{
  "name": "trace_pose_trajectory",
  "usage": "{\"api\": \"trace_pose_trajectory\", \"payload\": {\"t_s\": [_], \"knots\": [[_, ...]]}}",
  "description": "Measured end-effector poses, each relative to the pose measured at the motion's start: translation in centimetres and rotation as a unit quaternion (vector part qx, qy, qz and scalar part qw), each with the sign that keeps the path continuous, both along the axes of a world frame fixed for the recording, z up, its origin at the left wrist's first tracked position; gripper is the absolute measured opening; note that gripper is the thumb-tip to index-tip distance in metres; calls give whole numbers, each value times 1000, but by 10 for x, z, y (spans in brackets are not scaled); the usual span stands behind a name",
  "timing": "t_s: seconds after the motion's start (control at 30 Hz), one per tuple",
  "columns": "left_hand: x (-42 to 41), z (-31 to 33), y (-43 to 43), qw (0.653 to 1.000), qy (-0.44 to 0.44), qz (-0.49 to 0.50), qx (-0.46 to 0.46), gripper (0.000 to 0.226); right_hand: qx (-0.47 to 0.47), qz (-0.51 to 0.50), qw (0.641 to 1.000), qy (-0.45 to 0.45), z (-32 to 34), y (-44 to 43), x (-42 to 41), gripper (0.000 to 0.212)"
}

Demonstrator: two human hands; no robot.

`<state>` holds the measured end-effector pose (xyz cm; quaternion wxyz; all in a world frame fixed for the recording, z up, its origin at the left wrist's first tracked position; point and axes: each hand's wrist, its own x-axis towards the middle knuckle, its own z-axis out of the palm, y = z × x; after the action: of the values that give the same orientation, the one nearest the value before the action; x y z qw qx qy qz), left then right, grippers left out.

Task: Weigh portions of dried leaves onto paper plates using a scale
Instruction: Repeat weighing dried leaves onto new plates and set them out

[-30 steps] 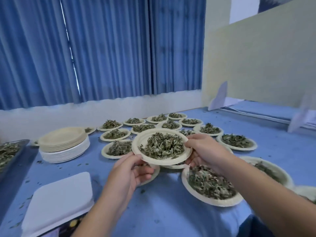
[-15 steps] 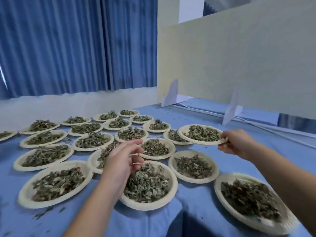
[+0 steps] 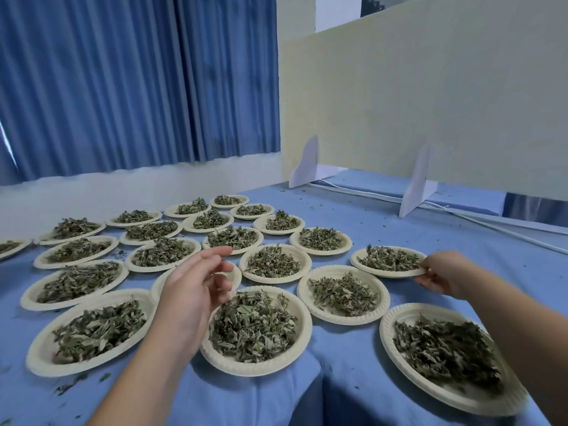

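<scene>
Several cream paper plates heaped with dried green leaves cover the blue table [image 3: 353,388]. My right hand [image 3: 445,273] pinches the right rim of one filled plate [image 3: 388,262], which rests low at the right end of a row, beside its neighbours. My left hand [image 3: 193,290] hovers over the middle plates with relaxed fingers and holds nothing. It partly hides a plate behind it. A large filled plate [image 3: 255,330] lies just right of that hand. No scale is in view.
A cream divider board [image 3: 430,96] on white feet stands along the back right, with a white cable [image 3: 461,215] running beside it. Blue curtains hang behind. Leaf crumbs speckle the cloth. Another full plate [image 3: 445,355] sits near the right front edge.
The view swung right, away from the plate stack and scale. My left hand released the filled plate. My right hand carried it to the right and lowered it to the table.
</scene>
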<state>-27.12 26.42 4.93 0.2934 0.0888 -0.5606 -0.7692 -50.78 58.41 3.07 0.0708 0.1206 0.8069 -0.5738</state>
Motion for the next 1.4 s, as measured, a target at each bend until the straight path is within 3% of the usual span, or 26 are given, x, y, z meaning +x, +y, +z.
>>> {"api": "trace_pose_trajectory", "payload": {"t_s": [0.17, 0.33, 0.57, 0.87, 1.13, 1.3, 1.4], "knots": [[1, 4, 8, 1000, -3, -10, -10, 25, 6, 17, 1000, -19, 0, -2, 1, 15], [6, 14, 12, 1000, -19, -13, -21, 25, 77, 24, 996, -27, 12, 3, 13, 18], [32, 23, 0, 999, -36, -4, -33, 24, 94, 51, 994, 35, 24, -35, 39, 20], [122, 34, -82, 988, -65, 118, -70, 28, -35, 235, 970, 61, 56, -201, 117, 20], [251, 30, -183, 934, -48, 353, -24, 26, -136, 425, 895, 21, 72, -366, 251, 10], [298, -7, -223, 867, -141, 463, -116, 25, -131, 499, 857, 17, 65, -445, 316, 9], [304, -34, -236, 856, -189, 456, -156, 26, -90, 530, 843, 31, 59, -487, 343, 8]]}}
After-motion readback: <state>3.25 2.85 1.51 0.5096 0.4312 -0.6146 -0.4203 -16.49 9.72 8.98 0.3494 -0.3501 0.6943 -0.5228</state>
